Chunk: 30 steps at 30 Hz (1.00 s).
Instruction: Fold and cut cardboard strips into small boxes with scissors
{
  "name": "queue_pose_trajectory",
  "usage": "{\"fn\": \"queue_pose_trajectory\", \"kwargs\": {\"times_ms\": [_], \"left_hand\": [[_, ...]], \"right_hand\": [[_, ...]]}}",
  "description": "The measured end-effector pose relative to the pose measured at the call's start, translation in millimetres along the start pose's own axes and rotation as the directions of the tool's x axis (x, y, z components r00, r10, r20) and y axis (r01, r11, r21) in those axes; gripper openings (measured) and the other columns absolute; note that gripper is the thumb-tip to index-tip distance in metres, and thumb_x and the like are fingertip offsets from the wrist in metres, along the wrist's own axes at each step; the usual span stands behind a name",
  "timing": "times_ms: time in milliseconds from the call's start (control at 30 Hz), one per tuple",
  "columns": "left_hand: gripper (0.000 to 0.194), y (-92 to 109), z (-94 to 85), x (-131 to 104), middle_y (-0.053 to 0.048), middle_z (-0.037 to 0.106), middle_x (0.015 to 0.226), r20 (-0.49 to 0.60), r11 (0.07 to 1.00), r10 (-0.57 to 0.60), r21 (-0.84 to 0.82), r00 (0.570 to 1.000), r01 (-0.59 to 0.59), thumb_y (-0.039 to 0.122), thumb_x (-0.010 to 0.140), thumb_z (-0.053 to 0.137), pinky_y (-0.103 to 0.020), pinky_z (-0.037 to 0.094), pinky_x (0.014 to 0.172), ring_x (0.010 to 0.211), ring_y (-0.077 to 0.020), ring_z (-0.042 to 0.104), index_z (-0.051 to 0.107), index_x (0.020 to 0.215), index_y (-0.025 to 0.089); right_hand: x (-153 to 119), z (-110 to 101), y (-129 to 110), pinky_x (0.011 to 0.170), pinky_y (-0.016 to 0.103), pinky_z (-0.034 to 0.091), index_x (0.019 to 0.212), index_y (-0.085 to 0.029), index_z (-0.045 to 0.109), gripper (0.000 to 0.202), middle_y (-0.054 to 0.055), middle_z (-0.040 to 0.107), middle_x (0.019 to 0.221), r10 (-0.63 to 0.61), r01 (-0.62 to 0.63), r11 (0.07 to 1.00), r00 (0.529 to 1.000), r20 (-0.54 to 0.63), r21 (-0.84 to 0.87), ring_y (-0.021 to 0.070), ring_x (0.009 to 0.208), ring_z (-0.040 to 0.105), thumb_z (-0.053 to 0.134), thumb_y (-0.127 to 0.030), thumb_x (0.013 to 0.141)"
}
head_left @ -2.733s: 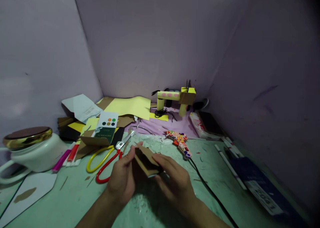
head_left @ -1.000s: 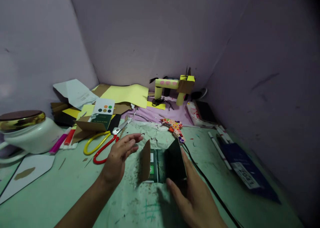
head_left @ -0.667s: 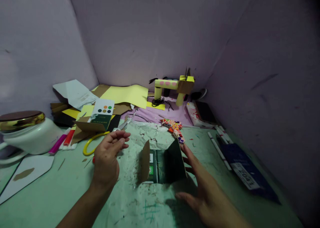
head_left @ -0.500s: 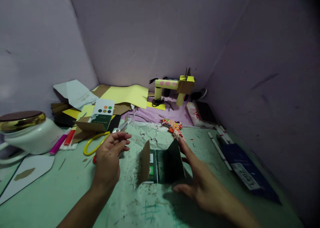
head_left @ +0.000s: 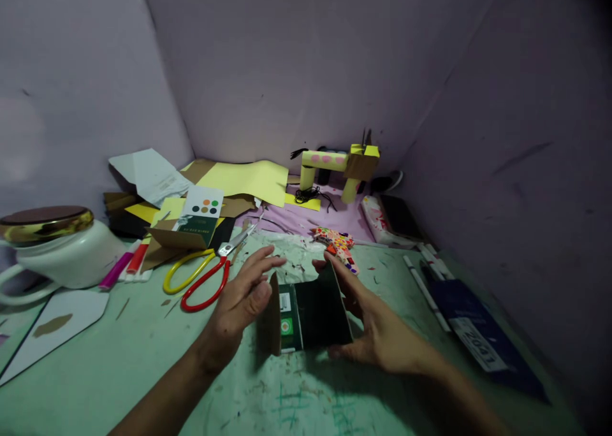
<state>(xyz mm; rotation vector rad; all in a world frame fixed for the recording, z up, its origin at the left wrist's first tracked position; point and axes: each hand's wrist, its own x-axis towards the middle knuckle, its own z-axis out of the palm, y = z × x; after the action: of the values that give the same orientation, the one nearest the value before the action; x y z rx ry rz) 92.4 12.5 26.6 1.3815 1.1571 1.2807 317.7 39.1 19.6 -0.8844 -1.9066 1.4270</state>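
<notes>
A dark green printed piece of cardboard stands in front of me with its two side flaps folded up. Its left flap shows plain brown on the outer face. My right hand holds the right flap, fingers at the far corner and thumb at the near one. My left hand is open, fingers stretched out beside the left flap; whether it touches the flap I cannot tell. Scissors with one yellow and one red handle lie open to the left of the cardboard, behind my left hand.
A yellow paper animal figure stands at the back. Paper and card sheets, markers and a white lidded pot are left. White pens, a blue packet and a phone lie right. Patterned scraps lie ahead.
My left hand has moved right, off the scissors, to the left flap, and its fingers have stretched out. My right hand has closed in on the right flap. The view has shifted slightly.
</notes>
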Motion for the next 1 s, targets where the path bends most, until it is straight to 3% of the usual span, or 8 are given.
{"fn": "queue_pose_trajectory", "kwargs": {"times_ms": [100,200,300,400,500,600,767,1000], "left_hand": [[0.016,2,-4.5,3,-0.008,0.055,0.126,0.011,0.997,-0.082,-0.012,0.997,0.082,0.037,0.072,0.062,-0.041,0.039,0.091,0.113,-0.0310,0.049,0.058,0.074,0.022],[0.016,0,-9.0,2,-0.007,0.063,0.110,-0.113,0.974,-0.227,-0.048,0.967,0.223,0.023,0.065,0.065,-0.039,0.042,0.084,0.105,-0.0285,0.055,0.049,0.061,0.020],[0.015,-7,-13.7,-10,-0.007,0.065,0.097,-0.196,0.939,-0.333,0.020,0.922,0.343,0.021,0.061,0.065,-0.034,0.046,0.074,0.096,-0.0271,0.058,0.059,0.074,0.021],[0.033,-14,-18.0,-31,-0.003,0.061,0.076,-0.223,0.880,-0.334,0.274,0.916,0.387,0.024,0.059,0.066,-0.031,0.044,0.060,0.071,-0.0227,0.058,0.065,0.092,0.022],[0.044,-17,-19.5,-47,-0.004,0.064,0.086,-0.202,0.798,-0.260,0.506,0.944,0.328,0.025,0.063,0.066,-0.032,0.043,0.063,0.070,-0.0226,0.057,0.063,0.106,0.029],[0.048,-17,-17.9,-52,-0.005,0.067,0.094,-0.187,0.772,-0.213,0.569,0.959,0.282,0.026,0.062,0.067,-0.035,0.043,0.068,0.075,-0.0258,0.058,0.063,0.110,0.032],[0.039,-21,-16.3,-50,-0.004,0.069,0.088,-0.227,0.771,-0.220,0.555,0.949,0.312,0.030,0.064,0.067,-0.036,0.044,0.069,0.073,-0.0262,0.060,0.067,0.103,0.033],[0.033,-24,-17.7,-52,-0.005,0.067,0.085,-0.142,0.878,-0.292,0.354,0.946,0.324,0.039,0.070,0.064,-0.033,0.046,0.066,0.079,-0.0259,0.060,0.065,0.102,0.029]], "right_hand": [[-3,-4,6,0.106,0.049,0.025,0.143,-0.030,0.017,0.104,0.008,0.028,0.149,-0.036,0.039,0.998,0.997,-0.062,0.057,0.0312,0.134,0.028,0.073,-0.013,0.058],[-1,-6,13,0.103,0.049,0.030,0.138,-0.029,0.034,0.085,0.006,0.048,0.137,0.024,0.031,0.961,0.980,-0.197,0.275,0.0297,0.127,0.041,0.070,-0.019,0.061],[6,-2,17,0.087,0.046,0.047,0.110,-0.022,0.062,0.047,0.007,0.070,0.102,0.270,-0.014,0.808,0.898,-0.348,0.589,0.0284,0.097,0.064,0.069,-0.023,0.063],[13,4,16,0.069,0.036,0.056,0.080,-0.016,0.068,0.017,0.005,0.072,0.076,0.442,-0.046,0.689,0.817,-0.370,0.723,0.0223,0.072,0.068,0.071,-0.025,0.066],[15,5,13,0.051,0.023,0.054,0.077,-0.016,0.068,0.012,0.003,0.070,0.069,0.490,-0.071,0.630,0.809,-0.325,0.773,0.0155,0.059,0.065,0.070,-0.026,0.071],[13,1,14,0.042,0.018,0.049,0.069,-0.016,0.067,0.010,0.000,0.067,0.062,0.487,-0.061,0.597,0.821,-0.300,0.800,0.0114,0.049,0.060,0.070,-0.026,0.071],[12,-5,18,0.045,0.017,0.050,0.070,-0.016,0.068,0.008,0.000,0.068,0.062,0.503,-0.033,0.548,0.811,-0.298,0.836,0.0107,0.051,0.060,0.069,-0.024,0.072],[13,0,10,0.053,0.018,0.052,0.090,-0.017,0.069,0.016,0.002,0.073,0.084,0.497,-0.009,0.562,0.803,-0.329,0.827,0.0131,0.068,0.066,0.063,-0.026,0.078]]}}
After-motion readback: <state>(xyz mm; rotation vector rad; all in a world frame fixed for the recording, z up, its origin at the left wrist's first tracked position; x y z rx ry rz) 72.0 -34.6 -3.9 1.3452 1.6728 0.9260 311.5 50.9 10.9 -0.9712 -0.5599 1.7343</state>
